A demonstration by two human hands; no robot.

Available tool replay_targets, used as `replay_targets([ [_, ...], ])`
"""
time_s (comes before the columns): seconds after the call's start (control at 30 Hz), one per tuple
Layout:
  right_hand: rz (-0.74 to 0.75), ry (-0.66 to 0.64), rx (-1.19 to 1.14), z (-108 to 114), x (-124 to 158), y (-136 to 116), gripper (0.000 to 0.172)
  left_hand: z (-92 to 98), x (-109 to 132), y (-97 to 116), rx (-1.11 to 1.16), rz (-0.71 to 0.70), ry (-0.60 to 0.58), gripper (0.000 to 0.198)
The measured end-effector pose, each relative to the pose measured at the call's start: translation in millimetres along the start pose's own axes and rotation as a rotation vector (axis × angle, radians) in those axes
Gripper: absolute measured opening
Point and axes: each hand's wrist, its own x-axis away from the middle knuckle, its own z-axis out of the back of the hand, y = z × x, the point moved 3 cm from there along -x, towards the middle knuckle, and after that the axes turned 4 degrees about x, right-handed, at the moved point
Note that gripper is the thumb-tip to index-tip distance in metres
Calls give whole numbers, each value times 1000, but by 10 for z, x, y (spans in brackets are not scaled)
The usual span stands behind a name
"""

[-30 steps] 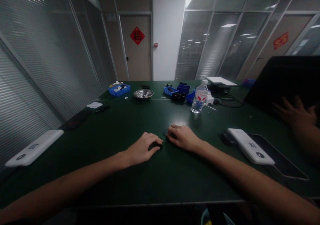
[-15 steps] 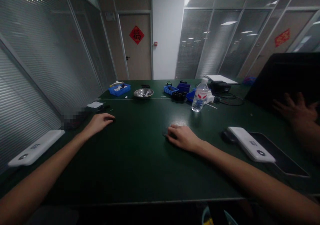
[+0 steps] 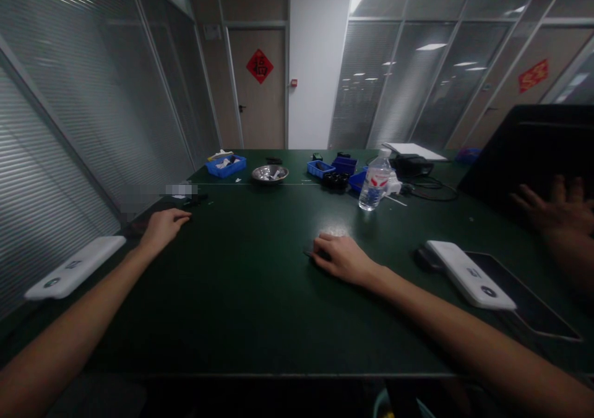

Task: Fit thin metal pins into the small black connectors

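My left hand (image 3: 161, 229) is over the left side of the dark green table (image 3: 241, 294), its fingers pressed together. A small dark spot shows at the fingertips; I cannot make out what it is. My right hand (image 3: 341, 257) rests on the table right of the middle, fingers curled in. From its fingertips a small, thin dark piece (image 3: 307, 253) sticks out to the left, too small to name. Beyond my left fingertips lies a dark object (image 3: 198, 200). The clear water bottle (image 3: 375, 181) stands upright past my right hand.
Farther back are a blue basket (image 3: 226, 169), a metal bowl (image 3: 270, 180) and more blue trays (image 3: 320, 170). White devices lie on the left (image 3: 77, 268) and right (image 3: 471, 274), the latter by a dark tablet-like slab (image 3: 524, 294). Another person's hand (image 3: 561, 211) is near a black screen (image 3: 533, 140).
My left hand has moved left across the table, toward its left edge. My right hand has stayed nearly where it was. The view has shifted slightly.
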Motion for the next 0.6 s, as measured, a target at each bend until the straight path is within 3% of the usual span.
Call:
replay_targets([
  [0.13, -2, -12, -3, 17, 4, -13, 17, 0, 52, 70, 22, 0, 49, 37],
  [0.43, -1, -11, 2, -6, -10, 7, 16, 56, -21, -18, 27, 71, 16, 33],
  [0.6, 4, -3, 0, -9, -8, 9, 16, 89, 13, 52, 16, 89, 56, 32],
])
